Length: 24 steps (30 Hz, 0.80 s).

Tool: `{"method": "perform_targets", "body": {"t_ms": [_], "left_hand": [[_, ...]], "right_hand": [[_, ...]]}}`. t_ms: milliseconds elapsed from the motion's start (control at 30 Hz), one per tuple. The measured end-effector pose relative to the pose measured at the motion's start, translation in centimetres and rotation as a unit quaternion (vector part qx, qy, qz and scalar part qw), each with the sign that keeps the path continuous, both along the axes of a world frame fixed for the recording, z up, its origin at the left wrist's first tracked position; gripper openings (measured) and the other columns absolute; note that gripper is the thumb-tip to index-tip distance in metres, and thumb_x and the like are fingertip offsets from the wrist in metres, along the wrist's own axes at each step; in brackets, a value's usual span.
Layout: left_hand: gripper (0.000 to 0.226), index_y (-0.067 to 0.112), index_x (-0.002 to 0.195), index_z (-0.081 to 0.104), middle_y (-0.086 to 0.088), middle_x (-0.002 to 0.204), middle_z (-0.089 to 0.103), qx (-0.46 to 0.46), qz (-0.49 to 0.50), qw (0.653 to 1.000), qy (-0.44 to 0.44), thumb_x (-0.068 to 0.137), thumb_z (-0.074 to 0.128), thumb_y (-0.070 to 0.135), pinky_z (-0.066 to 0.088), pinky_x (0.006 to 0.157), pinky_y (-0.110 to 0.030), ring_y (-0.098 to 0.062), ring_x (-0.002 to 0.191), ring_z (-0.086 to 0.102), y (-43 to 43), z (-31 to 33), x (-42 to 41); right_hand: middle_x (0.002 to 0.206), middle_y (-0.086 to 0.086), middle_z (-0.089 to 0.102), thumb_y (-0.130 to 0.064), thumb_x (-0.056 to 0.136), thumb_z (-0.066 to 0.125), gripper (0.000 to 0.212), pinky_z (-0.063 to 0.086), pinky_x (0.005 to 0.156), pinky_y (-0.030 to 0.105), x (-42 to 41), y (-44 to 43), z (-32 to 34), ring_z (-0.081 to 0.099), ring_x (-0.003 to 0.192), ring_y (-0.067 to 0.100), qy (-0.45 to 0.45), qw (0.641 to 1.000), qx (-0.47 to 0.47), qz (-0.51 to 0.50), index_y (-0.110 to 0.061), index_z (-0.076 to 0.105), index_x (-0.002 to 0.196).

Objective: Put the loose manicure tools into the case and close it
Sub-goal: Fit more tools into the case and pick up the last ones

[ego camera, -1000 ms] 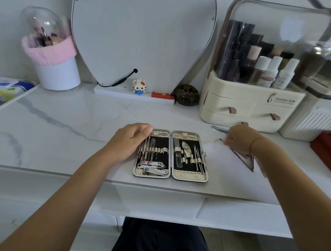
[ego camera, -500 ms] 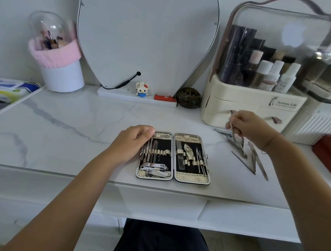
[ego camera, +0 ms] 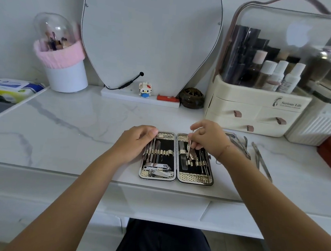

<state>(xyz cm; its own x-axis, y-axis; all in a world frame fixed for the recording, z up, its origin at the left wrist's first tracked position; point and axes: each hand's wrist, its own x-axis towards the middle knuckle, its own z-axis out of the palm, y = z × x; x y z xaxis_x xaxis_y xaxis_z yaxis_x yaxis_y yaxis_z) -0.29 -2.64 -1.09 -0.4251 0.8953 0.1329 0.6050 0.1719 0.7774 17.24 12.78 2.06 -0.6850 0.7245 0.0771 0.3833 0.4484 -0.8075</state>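
- The right hand [ego camera: 207, 140], just right of frame centre, pinches a thin metal tool [ego camera: 189, 145] between thumb and fingertips, near its upper end. The tool stands almost upright, tip down against the elastic loops [ego camera: 192, 163] of the right half of the case, probably so the point can be threaded under a loop.
- The left hand [ego camera: 137, 143], left of centre, rests curled on the left edge of the case [ego camera: 176, 177], fingers bent over its upper left corner. It holds no tool, and most likely pins the case so it does not slide while the other hand pushes.
- The case lies open and flat at the near edge of the marble tabletop [ego camera: 71, 129], both halves up. Its left half is already filled with files and nail clippers [ego camera: 157, 169].
- Loose tools are still out: nippers [ego camera: 240, 145] and tweezers [ego camera: 261, 160] lie on the tabletop right of the case, close to the right wrist, within easy reach for the next pick.
- Closing comes later; the lid cannot fold until these are seated.
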Motion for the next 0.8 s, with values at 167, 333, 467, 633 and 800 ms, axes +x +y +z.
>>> {"method": "perform_targets", "body": {"t_ms": [167,333,467,633,800], "left_hand": [[0.055,0.028,0.116,0.061,0.019,0.108,0.06,0.009,-0.001,1.0,-0.005,0.085,0.031,0.062,0.036,0.088,-0.025,-0.004,0.105,0.053,-0.1,0.2,0.3],[0.051,0.028,0.12,0.06,0.013,0.119,0.062,0.003,0.007,1.0,0.013,0.089,0.035,0.06,0.037,0.09,-0.026,-0.007,0.111,0.054,0.1,-0.3,-0.1],[0.045,0.026,0.119,0.061,0.012,0.119,0.061,0.004,0.014,1.0,0.011,0.091,0.039,0.054,0.038,0.093,-0.028,-0.009,0.111,0.053,0.2,-0.2,0.0],[0.045,0.026,0.118,0.061,0.012,0.118,0.061,0.002,0.015,1.0,0.015,0.091,0.039,0.055,0.039,0.094,-0.029,-0.009,0.111,0.053,0.2,-0.2,0.0],[0.046,0.027,0.117,0.061,0.013,0.116,0.061,0.002,0.009,1.0,0.017,0.09,0.038,0.056,0.04,0.093,-0.029,-0.008,0.109,0.054,0.2,-0.2,0.0]], "right_hand": [[0.065,0.008,0.068,-0.011,0.083,0.066,0.014,0.049,0.054,0.016,0.0,-0.1,-0.2,0.06,0.053,0.009,-0.028,0.999,0.011,0.019,-0.005,0.063,0.096],[0.075,0.012,0.072,-0.013,0.085,0.064,0.01,0.054,0.065,0.019,0.5,-0.6,0.1,0.062,0.064,0.014,-0.068,0.996,0.048,0.046,-0.01,0.07,0.092],[0.067,0.003,0.066,-0.017,0.088,0.059,0.016,0.045,0.061,0.014,1.1,-1.1,0.9,0.055,0.06,0.009,-0.096,0.99,0.066,0.078,-0.011,0.073,0.091],[0.075,0.003,0.067,-0.021,0.09,0.056,0.022,0.035,0.044,0.008,1.5,-1.5,1.3,0.048,0.047,0.001,-0.117,0.985,0.081,0.1,-0.009,0.075,0.088],[0.081,-0.003,0.071,-0.025,0.087,0.061,0.015,0.047,0.062,0.018,3.3,-0.3,0.4,0.061,0.064,0.003,-0.054,0.991,0.119,0.04,-0.016,0.074,0.086]]}}
